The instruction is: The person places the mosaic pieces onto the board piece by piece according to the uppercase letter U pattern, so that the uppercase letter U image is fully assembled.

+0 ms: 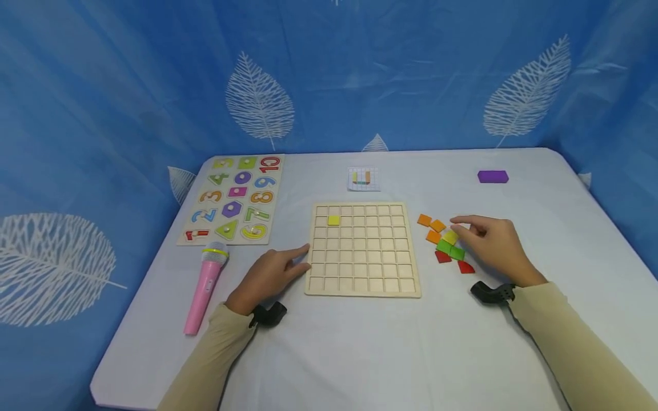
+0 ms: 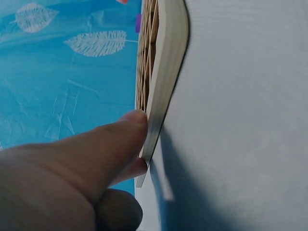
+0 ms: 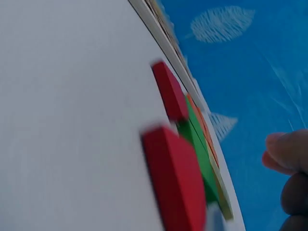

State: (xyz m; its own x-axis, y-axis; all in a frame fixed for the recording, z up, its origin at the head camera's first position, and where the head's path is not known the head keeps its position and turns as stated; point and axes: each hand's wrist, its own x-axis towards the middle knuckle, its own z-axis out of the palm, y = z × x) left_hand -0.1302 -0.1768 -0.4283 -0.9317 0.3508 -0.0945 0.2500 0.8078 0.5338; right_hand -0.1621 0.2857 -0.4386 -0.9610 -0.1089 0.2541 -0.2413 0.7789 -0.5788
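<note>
A wooden grid board [image 1: 363, 290] lies in the middle of the table, with one yellow square tile [image 1: 334, 220] in a cell near its upper left. My left hand [image 1: 269, 274] touches the board's left edge with thumb and fingertips; the left wrist view shows the thumb [image 2: 113, 144] against the board's side [image 2: 166, 72]. To the right of the board my right hand [image 1: 490, 242] hovers over a loose group of tiles, its thumb and index finger close to a yellow tile [image 1: 450, 237]. Nothing shows between them. Around it lie orange tiles [image 1: 433, 236], green tiles [image 1: 457, 253] and red pieces [image 1: 466, 267].
Behind the board lies a small pattern card [image 1: 362, 178]. A purple block [image 1: 492, 177] is at the back right. On the left are a number puzzle board [image 1: 241, 200] and a pink toy microphone [image 1: 203, 297]. A blue leaf-print cloth [image 1: 360, 74] hangs behind the table.
</note>
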